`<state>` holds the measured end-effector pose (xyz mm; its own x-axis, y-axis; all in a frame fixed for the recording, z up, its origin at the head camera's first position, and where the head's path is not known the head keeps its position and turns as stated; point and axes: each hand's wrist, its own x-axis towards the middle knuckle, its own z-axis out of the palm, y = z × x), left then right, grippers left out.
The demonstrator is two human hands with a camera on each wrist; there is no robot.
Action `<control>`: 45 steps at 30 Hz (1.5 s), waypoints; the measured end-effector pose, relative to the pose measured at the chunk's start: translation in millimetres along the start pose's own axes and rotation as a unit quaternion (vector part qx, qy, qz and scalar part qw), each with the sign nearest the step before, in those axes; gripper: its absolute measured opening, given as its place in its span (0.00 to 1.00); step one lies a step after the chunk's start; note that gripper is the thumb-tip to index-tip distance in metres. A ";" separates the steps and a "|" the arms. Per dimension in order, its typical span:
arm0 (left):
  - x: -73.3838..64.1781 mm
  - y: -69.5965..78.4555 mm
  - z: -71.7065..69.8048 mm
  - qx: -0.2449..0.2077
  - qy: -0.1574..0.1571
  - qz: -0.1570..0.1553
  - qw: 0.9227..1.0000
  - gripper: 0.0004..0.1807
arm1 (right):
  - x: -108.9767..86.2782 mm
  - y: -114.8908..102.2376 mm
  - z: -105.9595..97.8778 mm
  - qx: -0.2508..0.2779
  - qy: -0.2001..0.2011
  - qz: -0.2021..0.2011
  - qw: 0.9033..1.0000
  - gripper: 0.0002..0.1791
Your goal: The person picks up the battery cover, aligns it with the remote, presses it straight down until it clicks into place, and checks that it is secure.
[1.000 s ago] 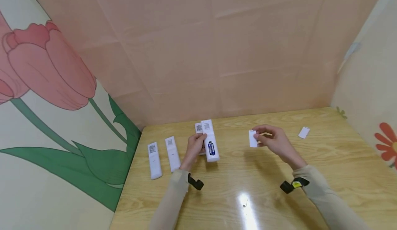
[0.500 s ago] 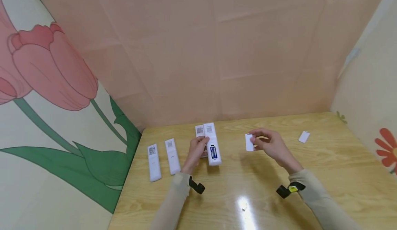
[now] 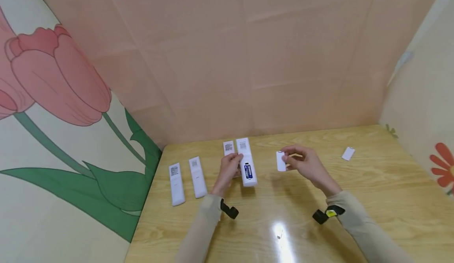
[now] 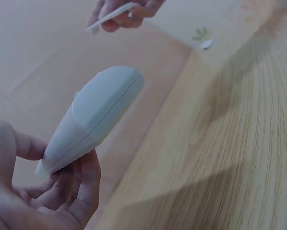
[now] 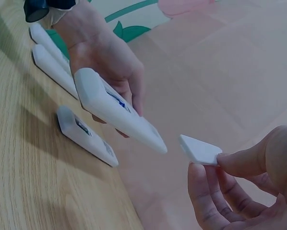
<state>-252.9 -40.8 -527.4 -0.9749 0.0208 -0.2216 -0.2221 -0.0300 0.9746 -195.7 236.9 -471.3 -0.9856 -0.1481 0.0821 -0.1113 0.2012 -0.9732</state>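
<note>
My left hand (image 3: 228,169) grips a white remote control (image 3: 242,146) between thumb and fingers, raised off the table. Its back faces up, and blue batteries (image 3: 248,171) show in its uncovered compartment. To the right, my right hand (image 3: 306,163) pinches a small white battery cover (image 3: 281,161) by its edge, apart from the remote. In the left wrist view the held remote (image 4: 98,108) is seen from its end and side. Partly hidden behind the left hand, a second remote (image 5: 83,136) lies on the table with its compartment uncovered.
Two more white remotes, one outer (image 3: 176,184) and one inner (image 3: 198,177), lie back side up on the left of the wooden table (image 3: 305,231). Another battery cover (image 3: 348,153) rests at the far right. Behind the table hangs a pinkish cloth (image 3: 283,58).
My right hand has moved left with the battery cover, closer to the remote. The left hand and its remote have shifted slightly right, showing more of the remote behind.
</note>
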 end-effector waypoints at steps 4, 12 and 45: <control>2.6 2.2 6.2 0.000 0.000 0.004 1.000 0.20 | 0.3 -0.1 1.1 0.007 0.006 -0.004 1.000 0.19; 3.9 4.3 13.9 -0.002 0.003 0.008 1.000 0.19 | 4.0 -1.3 6.1 0.008 -0.001 -0.002 1.000 0.18; 0.0 -5.3 32.3 -0.013 -0.035 -0.002 0.999 0.18 | 4.7 -4.5 37.7 0.016 -0.027 -0.002 0.999 0.15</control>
<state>-251.3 -8.3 -531.5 -0.9709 0.0909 -0.2215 -0.2270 -0.0548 0.9723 -195.1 198.8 -474.6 -0.9767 -0.2012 0.0744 -0.1095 0.1694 -0.9794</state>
